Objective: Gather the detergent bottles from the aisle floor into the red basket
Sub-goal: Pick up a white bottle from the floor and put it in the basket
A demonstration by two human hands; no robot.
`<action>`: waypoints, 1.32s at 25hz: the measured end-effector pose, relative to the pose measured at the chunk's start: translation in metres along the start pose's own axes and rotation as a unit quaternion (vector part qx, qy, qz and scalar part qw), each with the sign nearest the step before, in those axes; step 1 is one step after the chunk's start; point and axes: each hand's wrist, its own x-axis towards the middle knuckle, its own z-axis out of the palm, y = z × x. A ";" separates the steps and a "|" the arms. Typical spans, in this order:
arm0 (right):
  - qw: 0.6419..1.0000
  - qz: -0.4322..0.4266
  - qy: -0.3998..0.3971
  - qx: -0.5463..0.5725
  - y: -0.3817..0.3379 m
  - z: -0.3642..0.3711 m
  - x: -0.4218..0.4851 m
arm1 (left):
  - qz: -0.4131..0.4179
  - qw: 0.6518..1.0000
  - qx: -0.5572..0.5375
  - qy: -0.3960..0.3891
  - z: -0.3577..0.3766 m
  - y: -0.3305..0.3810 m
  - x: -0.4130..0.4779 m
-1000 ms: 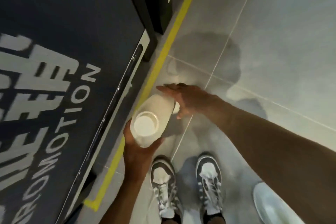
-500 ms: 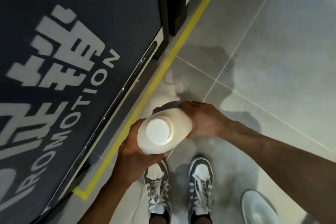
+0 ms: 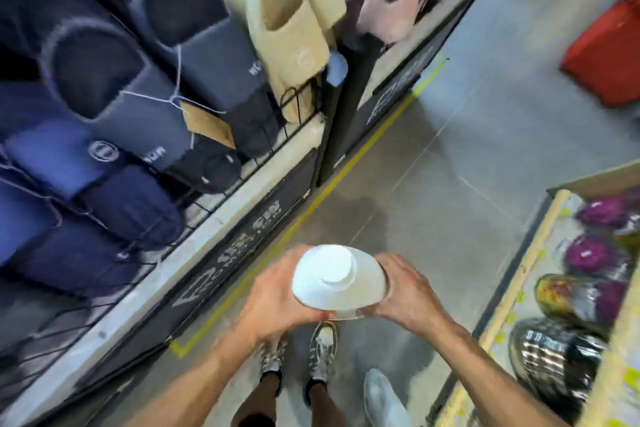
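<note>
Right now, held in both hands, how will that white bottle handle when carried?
Probably heavy for its size: the left hand and right hand both grip the white bottle. Likely rigid: its walls show no denting. Smooth plastic, so possibly slippery.

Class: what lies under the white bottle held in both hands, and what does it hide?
Below the white bottle, gripped by left hand and right hand, are grey floor and two shoes. It hides its own base and the floor directly beneath.
</note>
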 end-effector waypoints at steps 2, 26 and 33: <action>0.999 -0.019 0.021 -0.015 -0.046 -0.054 -0.041 | 0.035 0.999 0.013 0.007 -0.041 0.056 -0.031; 0.840 -0.457 -0.261 -0.132 -0.483 0.019 -0.202 | -0.195 0.844 -0.003 0.500 -0.183 0.081 -0.519; 0.744 -0.540 -0.342 -0.191 -0.599 0.185 -0.344 | -0.279 0.738 -0.067 0.610 -0.143 0.007 -0.733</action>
